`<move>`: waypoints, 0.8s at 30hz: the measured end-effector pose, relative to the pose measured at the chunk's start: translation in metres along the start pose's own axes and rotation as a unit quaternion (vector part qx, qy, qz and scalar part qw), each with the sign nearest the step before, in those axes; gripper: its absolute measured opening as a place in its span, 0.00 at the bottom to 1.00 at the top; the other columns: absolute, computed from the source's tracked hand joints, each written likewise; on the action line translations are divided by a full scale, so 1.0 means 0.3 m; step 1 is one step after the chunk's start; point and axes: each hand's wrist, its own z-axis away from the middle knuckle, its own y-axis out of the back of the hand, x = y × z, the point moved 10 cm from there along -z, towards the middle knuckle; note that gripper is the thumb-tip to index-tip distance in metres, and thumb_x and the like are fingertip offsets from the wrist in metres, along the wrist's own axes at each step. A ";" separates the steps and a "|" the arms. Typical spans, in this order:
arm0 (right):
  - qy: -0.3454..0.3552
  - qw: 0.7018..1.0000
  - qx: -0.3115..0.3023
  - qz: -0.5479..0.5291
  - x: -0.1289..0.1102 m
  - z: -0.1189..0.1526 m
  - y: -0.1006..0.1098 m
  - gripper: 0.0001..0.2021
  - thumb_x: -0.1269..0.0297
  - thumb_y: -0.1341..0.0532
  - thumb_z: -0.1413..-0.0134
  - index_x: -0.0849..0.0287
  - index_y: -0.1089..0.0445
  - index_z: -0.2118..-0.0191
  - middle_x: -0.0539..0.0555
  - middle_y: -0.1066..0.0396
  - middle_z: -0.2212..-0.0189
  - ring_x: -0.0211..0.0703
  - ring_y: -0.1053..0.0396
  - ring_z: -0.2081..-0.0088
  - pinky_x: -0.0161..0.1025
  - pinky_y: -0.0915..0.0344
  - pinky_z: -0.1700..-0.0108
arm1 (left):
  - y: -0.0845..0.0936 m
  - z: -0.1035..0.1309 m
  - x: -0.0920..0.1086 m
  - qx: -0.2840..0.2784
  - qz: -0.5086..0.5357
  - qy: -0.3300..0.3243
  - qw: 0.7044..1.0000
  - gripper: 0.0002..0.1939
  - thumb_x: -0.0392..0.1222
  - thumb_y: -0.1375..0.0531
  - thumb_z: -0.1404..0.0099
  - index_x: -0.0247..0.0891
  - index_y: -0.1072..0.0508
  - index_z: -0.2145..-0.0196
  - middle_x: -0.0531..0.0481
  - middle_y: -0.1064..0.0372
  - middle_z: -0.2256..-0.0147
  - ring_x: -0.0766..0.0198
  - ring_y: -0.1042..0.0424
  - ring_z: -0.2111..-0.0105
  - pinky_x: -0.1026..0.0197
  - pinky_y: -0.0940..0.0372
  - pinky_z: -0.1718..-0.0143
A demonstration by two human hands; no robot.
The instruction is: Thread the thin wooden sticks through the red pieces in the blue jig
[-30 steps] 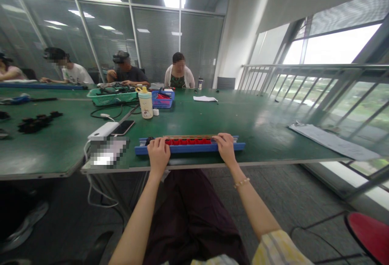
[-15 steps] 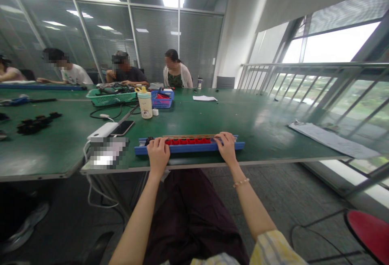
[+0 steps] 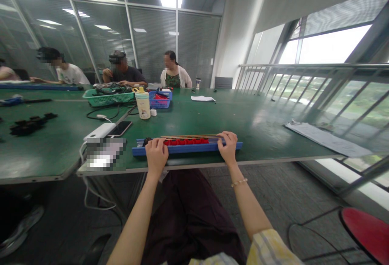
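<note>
A long blue rail [image 3: 188,149] lies lengthwise near the table's front edge. Inside it sits a row of red pieces [image 3: 194,141], with thin orange-brown strips [image 3: 185,137] running along the back. My left hand [image 3: 157,151] is closed over the left part of the rail, beside a small black part [image 3: 147,140]. Over the right part, my right hand [image 3: 227,145] has its fingers curled on the rail and the strip ends. What lies under the fingertips is hidden.
Left of the rail are a phone [image 3: 120,128], a white power strip [image 3: 99,131] and a bottle [image 3: 142,103]. Behind stand a green basket [image 3: 107,99] and a blue basket [image 3: 160,102]. A clipboard [image 3: 325,137] lies right. Several people sit across the table.
My right hand has shifted slightly to the right along the rail. The left hand stays at its place on it. The whole view has moved a little.
</note>
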 end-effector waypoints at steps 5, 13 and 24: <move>-0.127 0.986 0.098 0.040 0.123 0.020 0.070 0.13 0.68 0.48 0.44 0.58 0.26 0.62 0.59 0.30 0.61 0.50 0.36 0.53 0.49 0.44 0.47 | -0.006 -0.002 -0.002 -0.002 -0.001 0.002 1.000 0.14 0.37 0.49 0.32 0.38 0.27 0.54 0.42 0.30 0.58 0.51 0.35 0.56 0.52 0.42 0.54; -0.199 0.970 0.117 0.081 0.191 0.031 0.065 0.17 0.58 0.50 0.39 0.61 0.27 0.57 0.64 0.29 0.58 0.54 0.36 0.53 0.50 0.45 0.48 | 0.010 -0.003 -0.021 0.021 0.016 0.043 0.999 0.19 0.36 0.50 0.33 0.33 0.32 0.46 0.36 0.34 0.51 0.50 0.37 0.49 0.50 0.43 0.46; -0.242 0.963 0.013 0.119 0.220 0.043 -0.021 0.25 0.49 0.56 0.36 0.60 0.28 0.60 0.62 0.26 0.63 0.53 0.35 0.58 0.55 0.53 0.44 | -0.028 0.003 -0.040 -0.020 -0.006 0.062 0.998 0.20 0.37 0.51 0.33 0.32 0.31 0.46 0.37 0.30 0.51 0.48 0.40 0.48 0.47 0.45 0.45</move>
